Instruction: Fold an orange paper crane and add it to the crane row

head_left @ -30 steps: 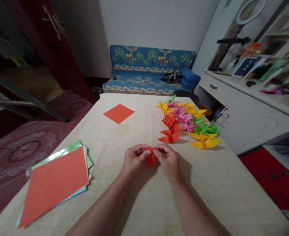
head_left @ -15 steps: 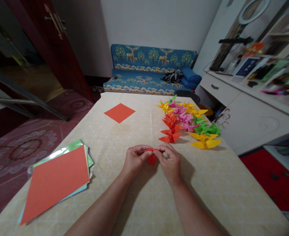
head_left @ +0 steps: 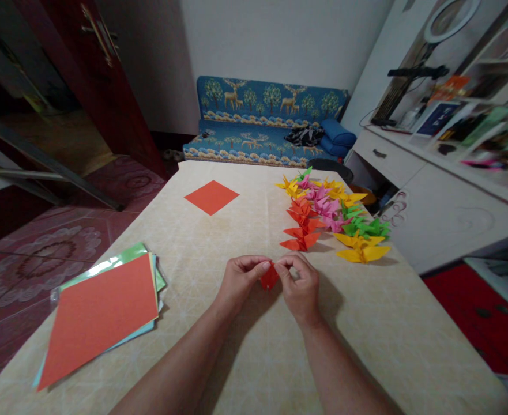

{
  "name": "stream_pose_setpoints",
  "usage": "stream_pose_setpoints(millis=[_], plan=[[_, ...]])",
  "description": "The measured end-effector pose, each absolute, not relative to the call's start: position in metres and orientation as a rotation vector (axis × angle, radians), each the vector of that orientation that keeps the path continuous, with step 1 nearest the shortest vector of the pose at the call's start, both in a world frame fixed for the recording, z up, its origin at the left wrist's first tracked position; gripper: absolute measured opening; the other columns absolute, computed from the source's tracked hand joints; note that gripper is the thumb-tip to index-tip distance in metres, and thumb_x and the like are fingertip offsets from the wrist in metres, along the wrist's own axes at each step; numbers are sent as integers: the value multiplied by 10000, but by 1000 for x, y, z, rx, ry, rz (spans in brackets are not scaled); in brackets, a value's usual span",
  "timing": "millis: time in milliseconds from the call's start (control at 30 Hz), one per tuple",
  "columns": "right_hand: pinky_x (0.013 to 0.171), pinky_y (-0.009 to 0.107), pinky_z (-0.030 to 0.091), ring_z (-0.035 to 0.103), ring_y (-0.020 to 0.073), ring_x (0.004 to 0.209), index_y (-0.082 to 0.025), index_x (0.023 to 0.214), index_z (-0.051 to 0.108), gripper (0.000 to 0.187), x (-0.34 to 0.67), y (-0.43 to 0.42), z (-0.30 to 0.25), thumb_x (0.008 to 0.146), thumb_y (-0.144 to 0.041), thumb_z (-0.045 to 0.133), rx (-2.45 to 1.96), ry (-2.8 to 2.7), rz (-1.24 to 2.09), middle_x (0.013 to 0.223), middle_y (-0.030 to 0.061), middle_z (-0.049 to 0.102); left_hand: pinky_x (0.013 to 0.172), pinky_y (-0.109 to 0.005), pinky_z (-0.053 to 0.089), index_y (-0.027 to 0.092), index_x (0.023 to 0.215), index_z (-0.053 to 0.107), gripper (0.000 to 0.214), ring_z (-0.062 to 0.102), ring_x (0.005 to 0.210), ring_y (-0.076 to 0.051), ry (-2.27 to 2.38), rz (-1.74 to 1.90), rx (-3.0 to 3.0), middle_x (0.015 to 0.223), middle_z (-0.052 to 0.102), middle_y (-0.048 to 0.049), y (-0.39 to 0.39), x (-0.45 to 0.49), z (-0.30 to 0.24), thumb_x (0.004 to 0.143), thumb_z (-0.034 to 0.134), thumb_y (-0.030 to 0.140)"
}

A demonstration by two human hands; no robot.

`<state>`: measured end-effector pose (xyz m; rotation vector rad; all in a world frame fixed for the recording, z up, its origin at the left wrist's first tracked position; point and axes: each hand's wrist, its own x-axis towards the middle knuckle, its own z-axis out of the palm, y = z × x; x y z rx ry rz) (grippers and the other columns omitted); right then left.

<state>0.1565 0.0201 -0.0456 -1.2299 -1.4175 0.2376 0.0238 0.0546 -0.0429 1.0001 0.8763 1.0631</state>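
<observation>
Between my two hands, above the middle of the table, is a small folded piece of red origami paper (head_left: pixel 270 279). My left hand (head_left: pixel 245 278) pinches its left upper edge between thumb and fingers. On the opposite side my right hand (head_left: pixel 299 283) pinches it the same way, and the fingers partly cover the paper. Just beyond my hands stand red paper cranes (head_left: pixel 302 236). A flat red square of paper (head_left: pixel 211 197) lies alone farther back on the left.
Pink cranes (head_left: pixel 322 202), green cranes (head_left: pixel 368 228) and yellow cranes (head_left: pixel 361 249) fill the table's right side. A stack of coloured paper sheets (head_left: pixel 102 317), red on top, lies at left. A blue patterned sofa (head_left: pixel 254 132) stands behind the table (head_left: pixel 219 242).
The folded red paper has turned, so more of its face shows below my fingertips. Both hands stay pinched on it in nearly the same place. The view has shifted slightly.
</observation>
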Motion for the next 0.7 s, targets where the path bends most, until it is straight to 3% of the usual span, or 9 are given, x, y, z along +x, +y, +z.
stream_pose_setpoints(millis=[333, 700], plan=[[619, 250, 425, 545, 143, 677, -184, 729, 597, 104, 156, 23, -52, 827, -170, 567, -1246, -1491, 478, 706, 6, 567, 467, -209, 426, 110, 642, 713, 152, 547, 459, -106, 981, 1134, 1181, 548, 667, -45, 54, 20, -45, 654, 756, 255], [484, 209, 414, 520, 99, 456, -177, 776, 569, 132, 152, 21, -57, 842, -291, 584, -1319, -1107, 606, 511, -43, 539, 623, -254, 482, 123, 822, 751, 242, 643, 652, -168, 924, 1045, 1189, 774, 735, -101, 58, 21, -47, 691, 739, 327]])
